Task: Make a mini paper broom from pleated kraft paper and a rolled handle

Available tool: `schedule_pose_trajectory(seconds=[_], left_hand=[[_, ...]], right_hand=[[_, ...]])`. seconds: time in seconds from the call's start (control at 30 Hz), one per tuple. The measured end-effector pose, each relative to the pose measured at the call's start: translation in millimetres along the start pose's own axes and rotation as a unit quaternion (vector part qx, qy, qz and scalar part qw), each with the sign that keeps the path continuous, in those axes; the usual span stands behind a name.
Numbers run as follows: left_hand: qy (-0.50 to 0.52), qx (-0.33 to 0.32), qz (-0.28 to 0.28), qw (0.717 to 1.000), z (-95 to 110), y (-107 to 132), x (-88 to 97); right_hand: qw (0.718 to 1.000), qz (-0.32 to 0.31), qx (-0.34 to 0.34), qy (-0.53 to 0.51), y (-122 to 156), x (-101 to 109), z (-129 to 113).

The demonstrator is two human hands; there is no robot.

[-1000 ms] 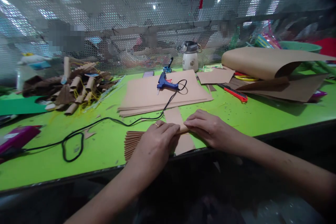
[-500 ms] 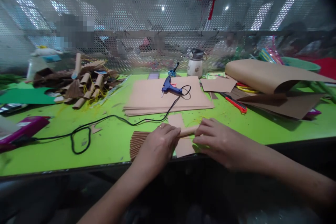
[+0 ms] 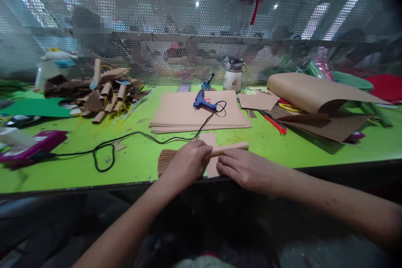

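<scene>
A thin rolled brown paper tube lies across a light brown paper strip near the table's front edge. My left hand is closed on the tube's left part, its fingertips pinching it over the strip. My right hand rests just below the tube, fingers curled together at the strip's right edge; its thumb is hidden. Beyond my right fingers, the tube's right end sticks out free. A pleated brown paper fan is partly covered by my left hand and wrist.
Behind my hands, a blue glue gun sits on stacked brown sheets, its black cord running left. A red utility knife and a large paper roll are right. Small paper tubes pile up left; a bottle stands behind.
My right hand has shifted left from the tube's right end to beside the strip, leaving that end uncovered. My left hand keeps its hold. The view has tilted slightly.
</scene>
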State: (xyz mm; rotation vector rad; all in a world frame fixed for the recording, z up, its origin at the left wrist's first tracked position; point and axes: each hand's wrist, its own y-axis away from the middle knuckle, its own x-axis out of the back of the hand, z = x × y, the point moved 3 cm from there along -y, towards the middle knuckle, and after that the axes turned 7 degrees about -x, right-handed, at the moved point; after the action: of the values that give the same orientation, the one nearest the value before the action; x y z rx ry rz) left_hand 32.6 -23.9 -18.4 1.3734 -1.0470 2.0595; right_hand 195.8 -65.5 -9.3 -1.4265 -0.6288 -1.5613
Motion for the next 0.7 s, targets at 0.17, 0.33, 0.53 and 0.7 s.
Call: schedule_pose_trajectory(seconds=[0.17,0.33,0.53,0.7], left_hand=[[-0.021,-0.01,-0.037,0.999,-1,-5,4.0],[-0.029,-0.03,-0.043,0.998,-5,-9,0.6],[-0.029,-0.029,-0.027,0.999,-3,-6,0.1],[-0.028,-0.014,-0.006,0.999,-2,-2,0.6]], right_hand=[[0.997,-0.063,-0.022,0.031,4,9,12],[0.993,-0.097,0.024,0.064,0,9,7],[0.995,-0.03,0.062,0.07,-4,-6,12],[0.998,0.057,0.024,0.001,1,-13,13]])
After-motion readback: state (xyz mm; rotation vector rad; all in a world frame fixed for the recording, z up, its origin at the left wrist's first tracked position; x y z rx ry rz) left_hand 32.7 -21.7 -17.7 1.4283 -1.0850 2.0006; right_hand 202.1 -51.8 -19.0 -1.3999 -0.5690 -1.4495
